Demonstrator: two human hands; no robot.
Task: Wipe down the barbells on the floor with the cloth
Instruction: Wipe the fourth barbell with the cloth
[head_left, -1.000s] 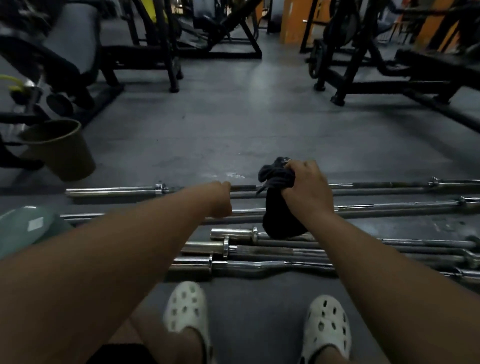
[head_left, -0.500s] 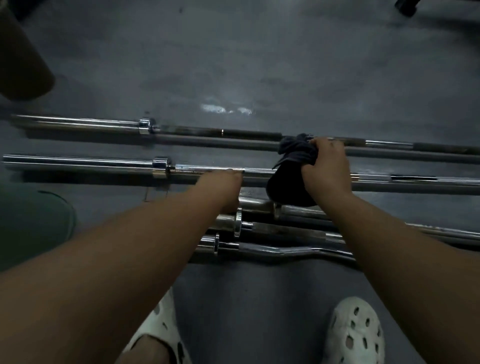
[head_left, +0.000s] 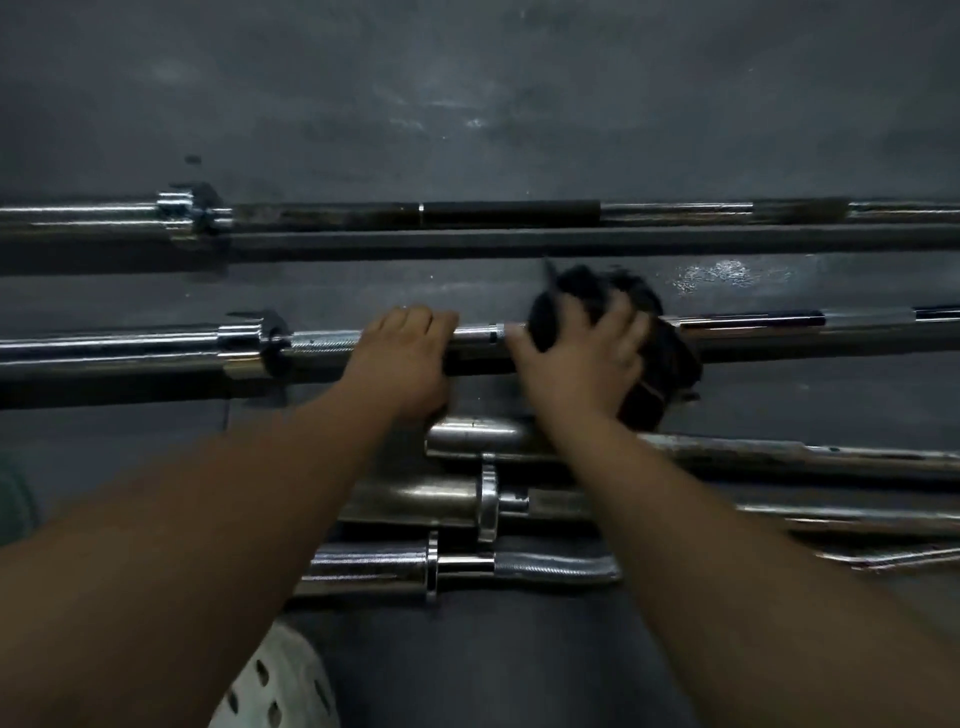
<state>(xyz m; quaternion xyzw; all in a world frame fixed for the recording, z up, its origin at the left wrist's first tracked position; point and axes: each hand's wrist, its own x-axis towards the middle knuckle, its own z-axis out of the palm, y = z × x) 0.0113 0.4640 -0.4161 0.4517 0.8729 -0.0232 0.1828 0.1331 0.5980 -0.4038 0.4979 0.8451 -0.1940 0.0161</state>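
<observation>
Several chrome barbells lie side by side on the grey floor. My left hand (head_left: 402, 353) grips the shaft of the second barbell (head_left: 130, 348) from above, just right of its collar. My right hand (head_left: 579, 358) holds a dark cloth (head_left: 660, 358) wrapped over the same shaft, right beside the left hand, with its fingers spread over the cloth. The farthest barbell (head_left: 509, 215) lies untouched beyond them. Shorter bars (head_left: 457, 496) are stacked close under my forearms, among them a curl bar (head_left: 550, 566).
The grey rubber floor (head_left: 467, 93) stretches beyond the bars, with a wet shine at the right. My white perforated clog (head_left: 275, 686) shows at the bottom. A pale green object (head_left: 13, 504) peeks in at the left edge.
The view has tilted further down and closer to the bars. My right hand with the cloth now sits on the second barbell instead of reaching over to the far one; the left hand keeps its grip.
</observation>
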